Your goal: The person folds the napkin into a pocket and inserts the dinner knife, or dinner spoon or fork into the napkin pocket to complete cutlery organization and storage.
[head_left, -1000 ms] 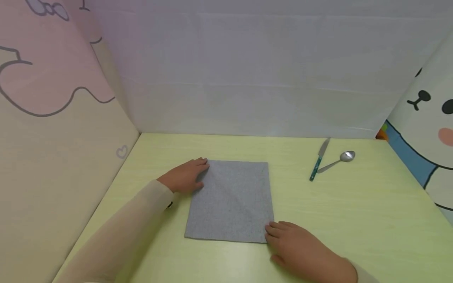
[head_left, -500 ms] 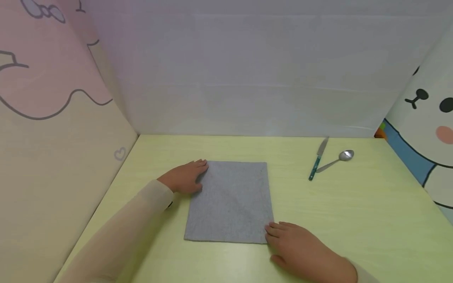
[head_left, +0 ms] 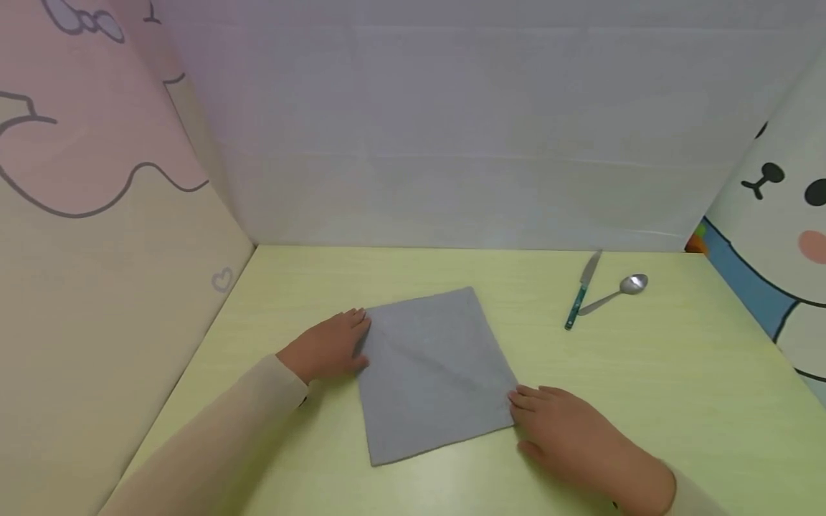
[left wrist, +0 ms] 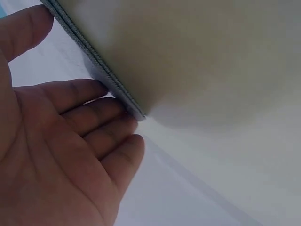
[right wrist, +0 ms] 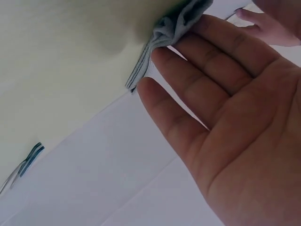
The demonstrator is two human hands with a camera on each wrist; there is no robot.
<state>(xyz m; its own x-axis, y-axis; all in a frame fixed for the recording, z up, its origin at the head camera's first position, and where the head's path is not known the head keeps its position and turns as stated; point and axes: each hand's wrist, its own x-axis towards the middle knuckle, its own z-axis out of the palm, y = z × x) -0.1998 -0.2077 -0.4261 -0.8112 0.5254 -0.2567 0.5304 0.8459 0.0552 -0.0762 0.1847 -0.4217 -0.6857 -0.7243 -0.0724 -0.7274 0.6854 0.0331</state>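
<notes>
A grey folded cloth lies flat on the table, turned at a slant, with faint creases across its middle. My left hand rests at its far left corner, fingertips on the edge and thumb lower along the same side. At the near right corner, the fingers of my right hand touch the cloth. The left wrist view shows the layered cloth edge against relaxed, extended fingers. In the right wrist view the cloth bunches slightly by the long, straight fingers of the right hand.
A knife with a green handle lies at the back right, and a metal spoon lies beside it with its handle end by the knife. White sheeting closes off the back of the pale yellow table; printed panels flank both sides.
The cloth has turned counter-clockwise from nearly square to slanted. My left hand has come nearer, and my right hand has moved right and slightly away from me. Knife and spoon stay put.
</notes>
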